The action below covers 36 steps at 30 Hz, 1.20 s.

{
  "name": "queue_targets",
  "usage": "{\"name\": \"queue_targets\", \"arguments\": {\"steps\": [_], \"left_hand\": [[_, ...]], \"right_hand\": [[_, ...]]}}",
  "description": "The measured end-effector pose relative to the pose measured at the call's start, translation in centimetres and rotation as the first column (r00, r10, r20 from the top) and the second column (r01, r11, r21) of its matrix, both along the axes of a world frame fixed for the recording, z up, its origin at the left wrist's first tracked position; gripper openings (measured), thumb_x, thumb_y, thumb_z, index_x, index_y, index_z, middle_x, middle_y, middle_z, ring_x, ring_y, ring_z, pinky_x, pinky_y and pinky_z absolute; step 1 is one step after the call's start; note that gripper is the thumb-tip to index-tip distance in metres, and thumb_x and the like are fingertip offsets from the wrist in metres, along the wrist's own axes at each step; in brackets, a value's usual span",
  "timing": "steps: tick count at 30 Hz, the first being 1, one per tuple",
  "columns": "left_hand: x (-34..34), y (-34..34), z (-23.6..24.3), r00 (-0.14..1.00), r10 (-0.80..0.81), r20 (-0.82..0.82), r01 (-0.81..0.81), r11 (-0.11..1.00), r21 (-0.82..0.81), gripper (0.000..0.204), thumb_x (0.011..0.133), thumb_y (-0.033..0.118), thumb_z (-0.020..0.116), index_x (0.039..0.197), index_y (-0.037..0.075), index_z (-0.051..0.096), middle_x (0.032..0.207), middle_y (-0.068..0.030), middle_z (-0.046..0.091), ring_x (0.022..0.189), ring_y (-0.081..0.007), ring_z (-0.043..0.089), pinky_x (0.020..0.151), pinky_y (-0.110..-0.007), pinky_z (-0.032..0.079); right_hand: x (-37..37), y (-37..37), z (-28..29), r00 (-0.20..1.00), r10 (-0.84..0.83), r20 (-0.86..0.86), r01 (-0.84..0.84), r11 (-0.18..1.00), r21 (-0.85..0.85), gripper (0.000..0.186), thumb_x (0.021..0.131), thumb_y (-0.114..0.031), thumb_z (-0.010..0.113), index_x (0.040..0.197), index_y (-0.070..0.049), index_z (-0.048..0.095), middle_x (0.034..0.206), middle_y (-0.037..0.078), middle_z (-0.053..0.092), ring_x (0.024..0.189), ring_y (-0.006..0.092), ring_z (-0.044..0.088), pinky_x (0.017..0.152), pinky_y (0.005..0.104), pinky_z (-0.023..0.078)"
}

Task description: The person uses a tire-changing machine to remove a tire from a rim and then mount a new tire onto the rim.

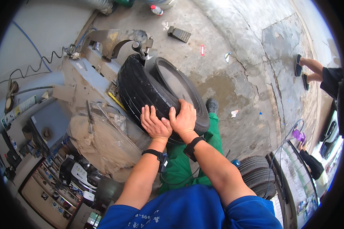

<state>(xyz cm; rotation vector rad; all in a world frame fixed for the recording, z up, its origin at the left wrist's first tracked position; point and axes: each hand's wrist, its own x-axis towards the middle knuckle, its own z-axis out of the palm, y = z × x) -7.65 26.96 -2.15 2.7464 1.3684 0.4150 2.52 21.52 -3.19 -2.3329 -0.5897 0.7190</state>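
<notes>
A black tire [135, 82] stands at a tilt against a grey metal machine [84, 76], with a round grey wheel piece [176, 82] just beside it. A metal clamp head [140, 49] is at the tire's top. My left hand [155, 124] lies on the tread with its fingers spread. Just right of it, my right hand [182, 118] has its fingers curled over the tire's edge, gripping it. My green-trousered legs are below and behind the tire. A yellow tool [116, 100] lies left of the tire on the machine.
A person's legs [313, 68] are at right, another person [311, 164] at lower right near stacked tires [256, 171]. A wedge block [179, 34], a bottle [156, 10] and small litter lie on the concrete floor [240, 45]. Hoses [44, 61] run along the left.
</notes>
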Motion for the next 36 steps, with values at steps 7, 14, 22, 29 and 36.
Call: {"name": "queue_targets", "arguments": {"steps": [7, 14, 22, 29, 36], "left_hand": [[-0.2, 0.3, 0.0, 1.000, -0.004, 0.003, 0.004, 1.000, -0.005, 0.056, 0.097, 0.031, 0.042, 0.141, -0.004, 0.047, 0.145, -0.0259, 0.050, 0.136, -0.0468, 0.046, 0.114, -0.058, 0.033], [0.1, 0.3, 0.0, 1.000, -0.002, 0.001, 0.002, 1.000, -0.003, 0.056, 0.097, 0.032, 0.041, 0.141, -0.004, 0.048, 0.146, -0.0258, 0.049, 0.137, -0.0464, 0.046, 0.115, -0.057, 0.033], [1.0, 0.4, -0.3, 1.000, 0.006, 0.001, -0.006, 1.000, -0.002, 0.057, 0.093, 0.028, 0.045, 0.141, -0.003, 0.049, 0.147, -0.0243, 0.049, 0.138, -0.0444, 0.045, 0.115, -0.056, 0.033], [0.4, 0.4, -0.3, 0.999, -0.001, 0.037, 0.000, 1.000, 0.008, 0.057, 0.094, 0.031, 0.044, 0.140, -0.003, 0.049, 0.146, -0.0238, 0.050, 0.137, -0.0442, 0.047, 0.115, -0.056, 0.033], [1.1, 0.7, 0.3, 1.000, 0.021, 0.014, -0.021, 1.000, -0.008, 0.057, 0.096, 0.031, 0.043, 0.140, -0.004, 0.049, 0.144, -0.0266, 0.051, 0.135, -0.0468, 0.048, 0.114, -0.057, 0.034]], "right_hand": [[-0.1, 0.2, -0.2, 1.000, -0.005, -0.006, 0.006, 1.000, 0.031, 0.052, 0.087, -0.041, 0.066, 0.122, -0.003, 0.061, 0.112, 0.019, 0.067, 0.111, 0.0369, 0.061, 0.098, 0.0464, 0.044], [0.3, 0.3, -0.1, 1.000, 0.003, -0.030, -0.003, 1.000, -0.005, 0.052, 0.088, -0.042, 0.066, 0.121, -0.002, 0.061, 0.111, 0.019, 0.067, 0.110, 0.0369, 0.060, 0.098, 0.0461, 0.044], [1.2, 0.5, -0.4, 0.999, -0.016, -0.030, 0.015, 1.000, -0.015, 0.051, 0.088, -0.042, 0.065, 0.120, -0.002, 0.062, 0.110, 0.020, 0.067, 0.110, 0.0373, 0.060, 0.098, 0.0466, 0.043], [0.4, -0.1, 0.0, 0.997, -0.020, -0.071, 0.022, 0.999, 0.025, 0.051, 0.088, -0.040, 0.067, 0.120, -0.001, 0.060, 0.113, 0.022, 0.066, 0.111, 0.0398, 0.059, 0.100, 0.0487, 0.043], [9.8, 4.9, 0.2, 0.997, 0.067, 0.025, -0.072, 0.950, 0.304, 0.053, 0.086, -0.030, 0.074, 0.126, 0.000, 0.057, 0.117, 0.024, 0.063, 0.111, 0.0418, 0.059, 0.097, 0.0498, 0.046]]}}
